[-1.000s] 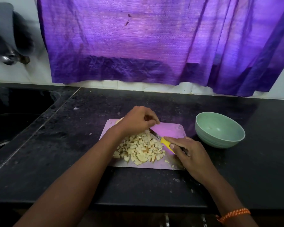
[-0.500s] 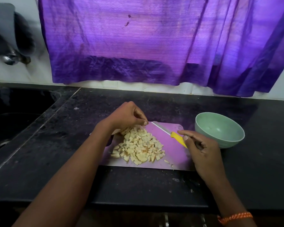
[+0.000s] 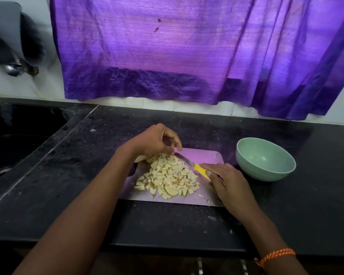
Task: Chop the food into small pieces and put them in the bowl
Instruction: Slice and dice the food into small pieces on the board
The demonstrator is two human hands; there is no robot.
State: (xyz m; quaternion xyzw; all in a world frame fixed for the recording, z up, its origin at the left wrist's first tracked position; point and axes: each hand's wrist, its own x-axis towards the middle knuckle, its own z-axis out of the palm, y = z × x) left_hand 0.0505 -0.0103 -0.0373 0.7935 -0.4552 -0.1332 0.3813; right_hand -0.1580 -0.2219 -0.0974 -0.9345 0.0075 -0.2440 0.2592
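A pale cutting board (image 3: 204, 156) lies on the black counter (image 3: 316, 205). On it sits a heap of small cream-coloured diced pieces (image 3: 169, 178). At the heap's far left edge a few uncut slices (image 3: 150, 157) poke out from under my left hand (image 3: 155, 141), which arches over them with curled fingers. My right hand (image 3: 229, 184) grips a knife by its yellow handle (image 3: 201, 170). The blade (image 3: 184, 159) lies along the heap's far right edge, its tip near my left fingertips. An empty green bowl (image 3: 263, 175) stands just right of the board.
A dark sink (image 3: 18, 147) is sunk into the counter at the left, with a metal tap (image 3: 14, 68) on the wall above. A purple curtain (image 3: 167, 56) hangs behind the counter. The counter's front edge runs below the board.
My left hand drew back to the heap's far left corner. My right hand swung the knife out towards the bowl, then brought it back beside the heap.
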